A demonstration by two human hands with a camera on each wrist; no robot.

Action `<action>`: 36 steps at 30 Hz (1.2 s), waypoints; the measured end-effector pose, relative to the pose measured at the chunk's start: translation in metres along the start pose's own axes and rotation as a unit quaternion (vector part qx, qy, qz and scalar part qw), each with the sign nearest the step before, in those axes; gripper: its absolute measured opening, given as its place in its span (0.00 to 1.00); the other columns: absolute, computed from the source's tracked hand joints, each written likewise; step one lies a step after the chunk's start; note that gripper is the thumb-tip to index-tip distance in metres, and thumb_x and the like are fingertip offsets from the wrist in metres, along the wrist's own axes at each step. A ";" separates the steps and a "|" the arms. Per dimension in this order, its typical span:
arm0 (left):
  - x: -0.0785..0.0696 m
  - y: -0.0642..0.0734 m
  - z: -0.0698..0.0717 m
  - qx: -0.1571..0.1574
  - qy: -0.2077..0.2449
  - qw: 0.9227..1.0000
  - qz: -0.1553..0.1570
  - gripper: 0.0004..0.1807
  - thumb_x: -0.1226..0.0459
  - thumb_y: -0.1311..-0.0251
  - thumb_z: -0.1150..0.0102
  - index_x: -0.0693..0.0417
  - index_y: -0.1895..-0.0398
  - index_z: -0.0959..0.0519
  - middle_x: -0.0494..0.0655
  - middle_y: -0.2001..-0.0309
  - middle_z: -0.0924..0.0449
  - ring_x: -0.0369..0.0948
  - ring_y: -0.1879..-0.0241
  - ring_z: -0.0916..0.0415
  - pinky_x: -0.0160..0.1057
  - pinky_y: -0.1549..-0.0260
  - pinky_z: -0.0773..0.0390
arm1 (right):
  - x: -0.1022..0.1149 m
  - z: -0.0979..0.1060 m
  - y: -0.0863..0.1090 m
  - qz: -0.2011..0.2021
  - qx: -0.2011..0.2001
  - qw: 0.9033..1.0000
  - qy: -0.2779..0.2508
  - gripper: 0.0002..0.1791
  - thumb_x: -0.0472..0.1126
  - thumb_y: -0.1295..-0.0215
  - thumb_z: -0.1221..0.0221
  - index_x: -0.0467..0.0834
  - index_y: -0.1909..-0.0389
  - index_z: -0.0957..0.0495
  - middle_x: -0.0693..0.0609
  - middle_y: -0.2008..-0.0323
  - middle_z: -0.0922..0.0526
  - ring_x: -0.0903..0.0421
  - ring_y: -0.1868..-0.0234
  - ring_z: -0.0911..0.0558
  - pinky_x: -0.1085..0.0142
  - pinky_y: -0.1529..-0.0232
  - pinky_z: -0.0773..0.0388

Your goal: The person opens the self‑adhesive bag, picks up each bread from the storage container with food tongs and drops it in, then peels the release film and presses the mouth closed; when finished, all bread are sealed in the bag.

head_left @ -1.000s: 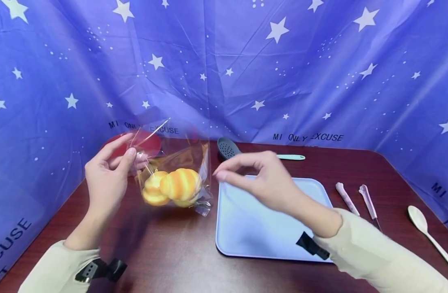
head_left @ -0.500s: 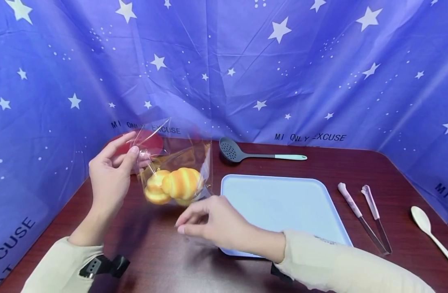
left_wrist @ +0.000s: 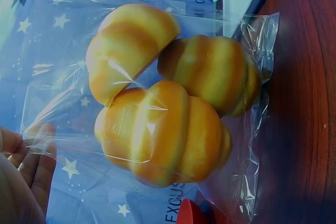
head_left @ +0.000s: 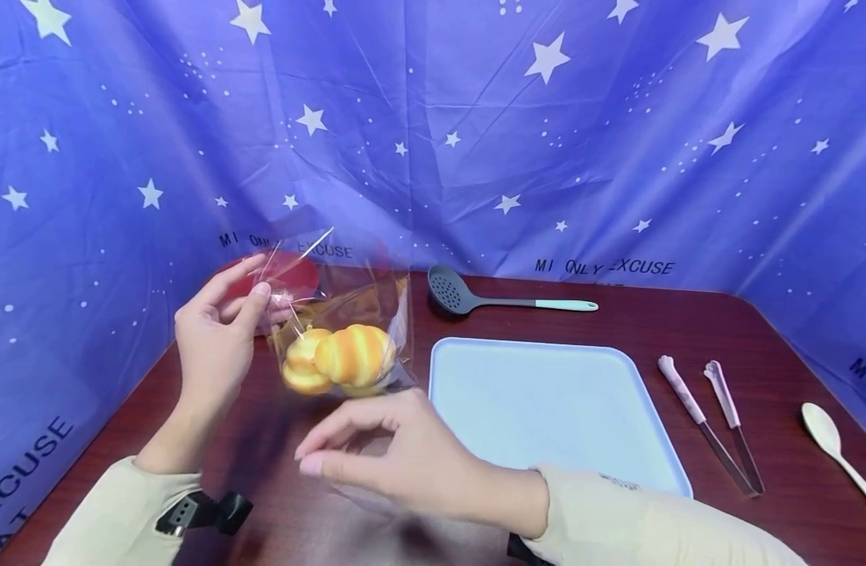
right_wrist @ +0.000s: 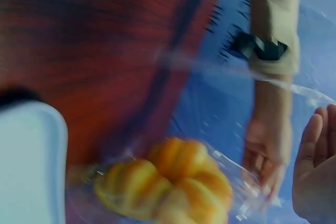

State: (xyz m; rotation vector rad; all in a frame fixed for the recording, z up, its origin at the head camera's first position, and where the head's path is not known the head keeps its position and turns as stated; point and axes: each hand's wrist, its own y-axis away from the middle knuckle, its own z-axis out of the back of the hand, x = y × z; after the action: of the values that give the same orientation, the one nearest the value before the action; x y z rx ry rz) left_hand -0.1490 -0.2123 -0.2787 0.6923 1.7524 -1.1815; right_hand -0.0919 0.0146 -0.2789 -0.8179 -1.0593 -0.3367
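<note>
A clear plastic bag (left_wrist: 68,103) with three yellow-brown toy bread rolls (left_wrist: 163,129) hangs from my left hand (head_left: 216,338), thumb and fingers pinching its edge. The rolls lie bunched near the bag's lower end in the left wrist view. My right hand (head_left: 404,452) is in front of the bag, close over the table, its thumb and fingertips brought together. A thin strip of clear plastic (right_wrist: 220,69) runs blurred to its fingers in the right wrist view; in the head view only a faint sheen of it shows below the hand.
A light blue tray (head_left: 546,401) lies right of the bag. Behind it is a slotted ladle (head_left: 450,292). Tongs (head_left: 716,428) and a cream spoon (head_left: 822,428) lie at the right. Something red (head_left: 298,273) stands behind the bag. A starry blue curtain (head_left: 475,118) encloses the dark wooden table.
My right hand has moved from beside the bag over the tray, left and toward me, trailing the clear strip. The left hand and bag stay almost in place.
</note>
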 end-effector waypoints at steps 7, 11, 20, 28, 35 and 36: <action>0.001 -0.001 0.000 0.001 0.007 1.000 -0.001 0.17 0.74 0.34 0.39 0.63 0.42 0.18 0.47 0.73 0.12 0.39 0.76 0.13 0.33 0.74 0.16 | 0.012 0.016 -0.011 -0.002 -0.056 0.998 0.014 0.05 0.34 0.36 0.32 0.39 0.61 0.13 0.51 0.68 0.11 0.63 0.68 0.16 0.65 0.64 0.17; 0.001 -0.001 -0.002 -0.005 -0.002 1.000 0.004 0.17 0.74 0.34 0.38 0.63 0.43 0.18 0.45 0.74 0.12 0.37 0.77 0.14 0.31 0.75 0.17 | -0.011 0.017 -0.007 -0.066 0.019 0.988 0.140 0.03 0.38 0.35 0.32 0.44 0.62 0.12 0.60 0.69 0.12 0.73 0.68 0.20 0.73 0.64 0.21; 0.001 0.000 -0.004 -0.005 -0.005 1.000 0.010 0.17 0.75 0.33 0.39 0.61 0.43 0.17 0.45 0.74 0.12 0.37 0.77 0.14 0.31 0.76 0.17 | -0.057 0.009 0.009 -0.117 0.159 0.914 0.353 0.11 0.35 0.34 0.34 0.46 0.53 0.11 0.62 0.63 0.11 0.78 0.74 0.27 0.82 0.66 0.27; 0.000 -0.001 -0.004 -0.005 -0.006 1.000 0.017 0.17 0.74 0.33 0.39 0.61 0.42 0.18 0.45 0.74 0.12 0.37 0.76 0.14 0.30 0.77 0.17 | -0.061 0.005 0.005 0.036 0.226 0.810 0.540 0.03 0.45 0.32 0.35 0.55 0.66 0.14 0.62 0.72 0.17 0.64 0.67 0.16 0.69 0.71 0.20; 0.001 -0.001 -0.002 0.002 0.002 1.000 0.007 0.17 0.73 0.33 0.39 0.63 0.41 0.19 0.46 0.74 0.12 0.38 0.76 0.13 0.31 0.74 0.17 | -0.059 0.014 -0.001 0.102 0.131 0.845 0.508 0.03 0.46 0.33 0.34 0.53 0.62 0.13 0.61 0.68 0.20 0.64 0.64 0.18 0.71 0.65 0.21; 0.002 -0.001 -0.002 0.002 0.004 1.000 0.005 0.17 0.74 0.33 0.39 0.63 0.41 0.19 0.46 0.74 0.12 0.38 0.76 0.13 0.31 0.73 0.16 | -0.058 0.017 -0.002 0.110 0.107 0.854 0.497 0.04 0.45 0.33 0.34 0.52 0.62 0.13 0.60 0.67 0.19 0.64 0.64 0.19 0.71 0.64 0.21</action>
State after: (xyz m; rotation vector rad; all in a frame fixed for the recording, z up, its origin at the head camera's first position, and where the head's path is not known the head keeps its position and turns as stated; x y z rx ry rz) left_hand -0.1511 -0.2106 -0.2794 0.7087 1.7514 -1.1770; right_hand -0.1318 0.0181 -0.3247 -0.4380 -0.0179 -0.3705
